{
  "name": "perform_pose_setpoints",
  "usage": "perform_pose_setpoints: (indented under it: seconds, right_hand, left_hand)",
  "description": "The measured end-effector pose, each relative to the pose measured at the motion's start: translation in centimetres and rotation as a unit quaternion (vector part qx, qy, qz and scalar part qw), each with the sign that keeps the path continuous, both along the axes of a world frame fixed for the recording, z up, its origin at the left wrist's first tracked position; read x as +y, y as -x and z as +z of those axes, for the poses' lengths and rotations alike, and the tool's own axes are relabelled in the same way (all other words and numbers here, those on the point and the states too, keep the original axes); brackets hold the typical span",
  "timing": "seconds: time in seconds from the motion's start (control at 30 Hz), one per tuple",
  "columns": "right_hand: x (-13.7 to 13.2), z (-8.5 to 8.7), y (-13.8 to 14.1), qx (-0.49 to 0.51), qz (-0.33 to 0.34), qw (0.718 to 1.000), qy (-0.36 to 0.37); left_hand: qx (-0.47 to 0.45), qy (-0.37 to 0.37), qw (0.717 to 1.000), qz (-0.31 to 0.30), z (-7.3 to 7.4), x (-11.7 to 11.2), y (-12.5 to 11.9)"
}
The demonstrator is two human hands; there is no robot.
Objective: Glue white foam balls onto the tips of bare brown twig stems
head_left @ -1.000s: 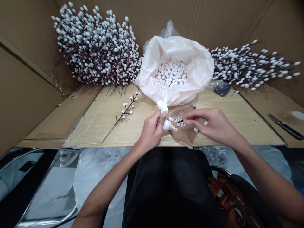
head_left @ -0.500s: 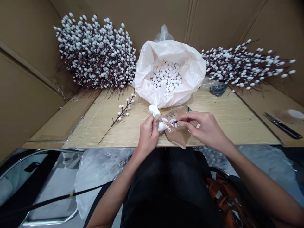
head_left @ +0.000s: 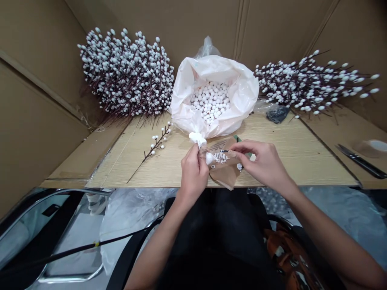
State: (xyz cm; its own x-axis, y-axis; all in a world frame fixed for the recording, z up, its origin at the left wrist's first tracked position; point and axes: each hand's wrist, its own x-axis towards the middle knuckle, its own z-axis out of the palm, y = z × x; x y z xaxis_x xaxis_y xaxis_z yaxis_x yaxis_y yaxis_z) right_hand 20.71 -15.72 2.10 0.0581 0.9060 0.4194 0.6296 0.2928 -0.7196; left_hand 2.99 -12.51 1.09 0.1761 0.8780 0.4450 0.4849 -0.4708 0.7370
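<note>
My left hand [head_left: 195, 165] is closed around a small white plastic bag [head_left: 209, 158], its twisted top sticking up above my fist and its rounded end showing on the right. Close by, my right hand [head_left: 256, 161] pinches a thin dark stick [head_left: 224, 151] between thumb and fingertips. Both hands are over a brown piece of paper [head_left: 225, 175] smeared with white paste [head_left: 220, 158]. The fingertips look coated with something pale. Left of my hands lies one brown twig with white berries [head_left: 155, 145].
An open white bag [head_left: 184, 96] of white berries [head_left: 213, 100] stands behind my hands. Berry branches are piled at the back left [head_left: 127, 76] and back right [head_left: 311, 82]. Scissors [head_left: 361, 161] and a tape roll [head_left: 377, 145] lie far right. Cardboard walls [head_left: 211, 20] surround the table [head_left: 287, 157].
My left hand and the small white bag have shifted slightly right, nearer the right hand. My right hand stays almost in place, still pinching the dark stick. The view has shifted a little.
</note>
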Motion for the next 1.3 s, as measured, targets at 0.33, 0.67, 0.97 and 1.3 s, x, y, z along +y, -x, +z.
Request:
perform_pose_setpoints:
  seconds: [0.33, 0.67, 0.97, 1.3]
  right_hand:
    - [-0.9, 0.0, -1.7, 0.008, 0.05, 0.997, 0.05]
    - [2.6, 0.2, -6.6, 0.191, 0.006, 0.975, 0.116]
    - [-0.8, -3.2, -5.7, 0.164, -0.052, 0.975, 0.144]
    - [-1.3, -1.5, -5.5, 0.237, 0.044, 0.945, 0.222]
  left_hand:
    - [0.009, -0.02, 0.997, -0.068, 2.7, 5.0, 2.3]
    - [0.045, -0.06, 0.951, -0.302, 4.2, 11.0, 0.8]
    - [0.058, -0.021, 0.92, -0.388, 3.2, 13.4, -0.9]
    - [0.014, -0.012, 0.916, -0.401, 3.4, 13.8, -1.6]
